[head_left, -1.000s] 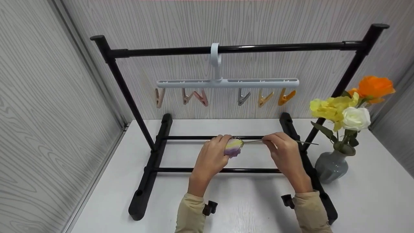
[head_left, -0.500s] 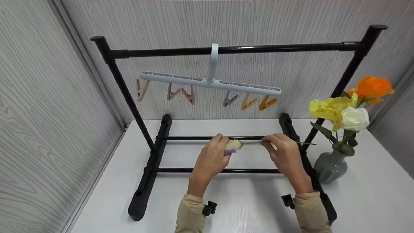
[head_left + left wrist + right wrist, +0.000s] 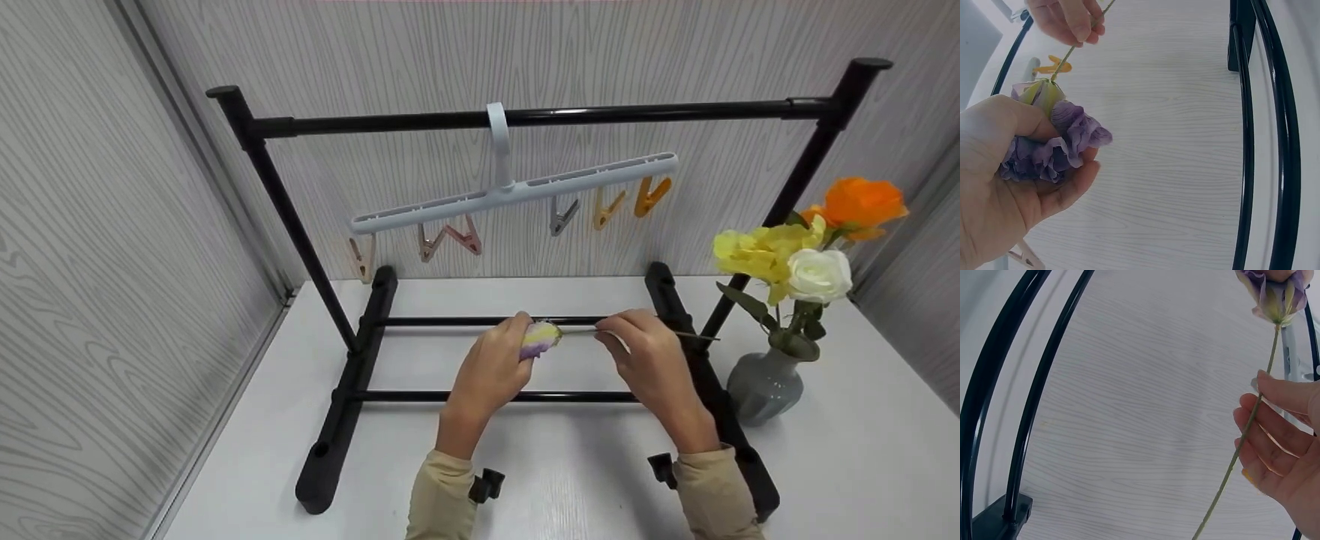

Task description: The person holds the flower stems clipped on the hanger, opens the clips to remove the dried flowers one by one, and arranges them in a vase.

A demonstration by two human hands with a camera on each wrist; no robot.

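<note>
An artificial flower with a purple and yellow head (image 3: 540, 339) lies level above the white table, between the rack's two floor bars. My left hand (image 3: 504, 358) cups the head (image 3: 1053, 140) in curled fingers. The thin green stem (image 3: 579, 330) runs to the right, where my right hand (image 3: 628, 339) pinches it. Its end sticks out past that hand. In the right wrist view the stem (image 3: 1241, 439) crosses the fingers (image 3: 1275, 439) and leads up to the head (image 3: 1278, 295). The left wrist view shows the right hand (image 3: 1069, 19) on the stem (image 3: 1067, 56).
A black drying rack (image 3: 525, 116) stands on the white table (image 3: 570, 472). A white clip hanger (image 3: 510, 191) with several coloured clips hangs tilted from its top bar, right end up. A grey vase (image 3: 765, 382) of yellow, white and orange flowers stands at the right.
The clip hanger swings: level one second ago, then left end up, now right end up. Both hands have shifted slightly left with the flower, grips unchanged.
</note>
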